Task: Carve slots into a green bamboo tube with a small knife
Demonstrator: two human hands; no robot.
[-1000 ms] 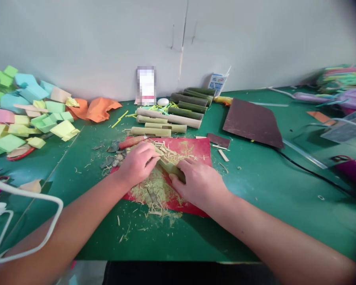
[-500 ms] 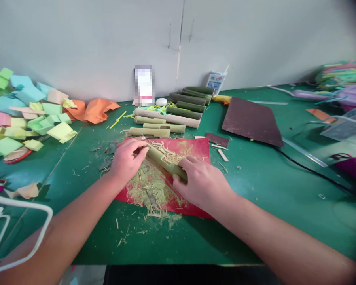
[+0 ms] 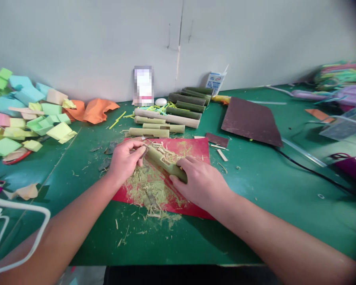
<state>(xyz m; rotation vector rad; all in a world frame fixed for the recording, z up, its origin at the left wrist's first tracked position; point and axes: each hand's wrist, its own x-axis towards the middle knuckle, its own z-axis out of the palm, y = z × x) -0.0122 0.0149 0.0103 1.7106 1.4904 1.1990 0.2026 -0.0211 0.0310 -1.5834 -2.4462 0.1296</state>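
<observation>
A green bamboo piece [image 3: 165, 163] lies slanted over a red mat [image 3: 198, 148] covered in pale green shavings [image 3: 148, 188]. My right hand [image 3: 203, 184] is closed round the near end of the bamboo piece. My left hand [image 3: 125, 158] is closed on a small tool whose tip touches the far end of the bamboo; the tool is mostly hidden by my fingers.
Cut bamboo sections [image 3: 166, 118] lie in rows behind the mat. Coloured paper pieces [image 3: 26, 114] pile at the left, an orange sheet [image 3: 96, 110] beside them. A dark brown sheet [image 3: 249, 122] and a black cable [image 3: 311, 172] lie to the right. A white cable [image 3: 20, 206] loops at the near left.
My left hand has drawn back to the left along the bamboo piece, uncovering its far end. My right hand has kept its hold and barely moved.
</observation>
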